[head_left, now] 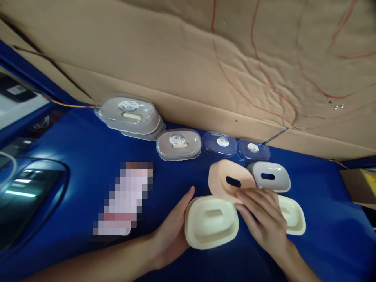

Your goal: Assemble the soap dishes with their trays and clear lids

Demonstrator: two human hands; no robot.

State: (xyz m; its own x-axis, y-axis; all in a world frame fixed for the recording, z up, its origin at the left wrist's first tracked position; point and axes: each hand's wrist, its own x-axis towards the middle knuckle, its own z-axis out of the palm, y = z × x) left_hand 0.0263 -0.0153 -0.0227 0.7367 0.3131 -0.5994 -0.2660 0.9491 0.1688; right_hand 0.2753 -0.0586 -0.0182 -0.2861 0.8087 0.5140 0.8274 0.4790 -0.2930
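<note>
My left hand is curled round the left side of a cream oval dish with a raised bar in its middle; its thumb points up along the rim. Pinched in my right hand is a peach-coloured oval plastic piece with a dark slot, tilted just above the far edge of that dish. Behind my right hand sits another cream dish, partly covered by the hand. Beyond it lies a grey slotted oval piece, overlapped in view by the peach piece.
Along the cardboard wall stand stacked grey boxes with clear lids, a single labelled box and two clear lids. A pixelated object lies left on the blue table, near a glossy dark panel.
</note>
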